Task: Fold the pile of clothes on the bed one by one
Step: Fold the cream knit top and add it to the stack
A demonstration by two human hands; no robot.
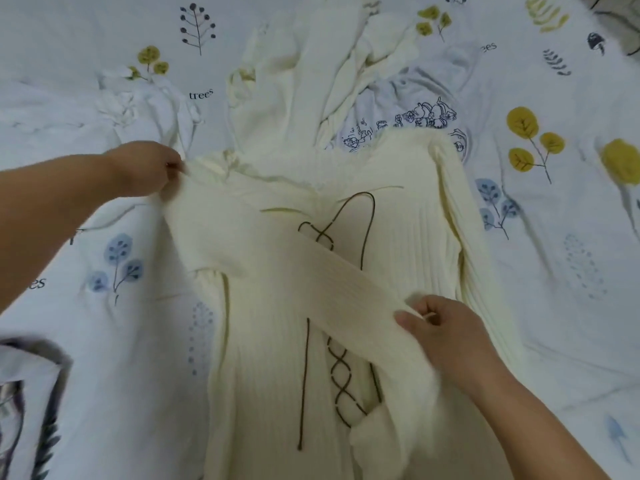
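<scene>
On the bed (571, 306) with its tree-print sheet lies a cream ribbed sweater (277, 358) in the middle, its left shoulder pinched by the left hand (145, 168), while the right hand (440, 327) fingers pinch its sleeve (346, 271) folded across the brown laces (332, 368).

Count at inspection: two hands in view, one left hand (145, 169) and one right hand (446, 336). One cream ribbed sweater (277, 358) with one brown lace cord (337, 368). At least three further garments heaped behind: one cream (311, 74), one white (138, 102), one printed white (422, 98). One patterned bedsheet (571, 271).
</scene>
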